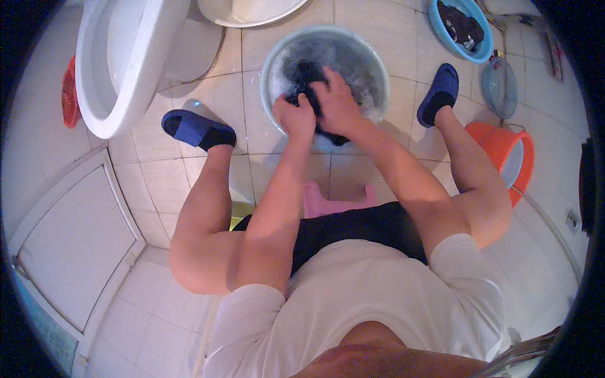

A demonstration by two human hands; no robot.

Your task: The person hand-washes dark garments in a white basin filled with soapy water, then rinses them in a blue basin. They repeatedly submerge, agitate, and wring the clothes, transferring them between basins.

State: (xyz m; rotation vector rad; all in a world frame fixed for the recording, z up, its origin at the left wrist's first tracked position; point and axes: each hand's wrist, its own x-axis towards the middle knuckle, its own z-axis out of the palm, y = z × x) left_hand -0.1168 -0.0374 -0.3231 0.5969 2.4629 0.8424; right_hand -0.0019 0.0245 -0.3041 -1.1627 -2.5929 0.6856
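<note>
A round pale-blue plastic basin [384, 64] stands on the floor between my feet, with greyish, sudsy water [350, 52] in it. Over it, my left hand [297, 115] grips a wet dark cloth [308, 71]. My right hand [336, 101] is on the same cloth, its fingers spread somewhat and blurred. Part of the dark fabric hangs below my hands at the basin's near side. Whether it is a garment, and which kind, I cannot tell.
A white toilet or washbasin bowl [118, 118] juts in at upper left, and a pale basin [255, 21] sits behind. Upper right holds a blue basin [484, 52] of dark cloth. An orange bucket [527, 156] lies right of my leg. A pink stool [314, 201] is beneath me.
</note>
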